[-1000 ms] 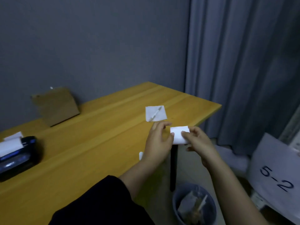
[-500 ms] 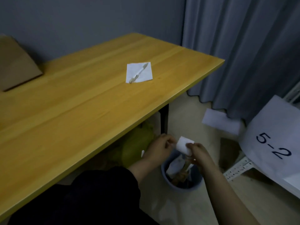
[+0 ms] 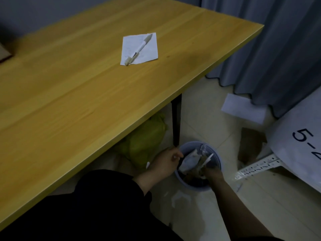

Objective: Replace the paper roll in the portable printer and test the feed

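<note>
Both hands are reaching down to a round blue bin that is sitting on the pale floor just beside the black table leg. The left hand is hovering at the bin's left rim with its fingers loosely curled and nothing clearly showing in them. The right hand is dipping inside the bin among crumpled scraps, and its fingers are buried in the rubbish, so I cannot tell whether it is gripping anything. The paper roll and the printer are not showing anywhere in this view; whether the roll is lying in the bin I cannot tell. On the yellow wooden table a small white sheet of paper is lying with a white pen resting across it diagonally. A yellow-green bag is sitting under the table, near the bin. A white board marked with a 5 is leaning at the right, below the grey curtain
</note>
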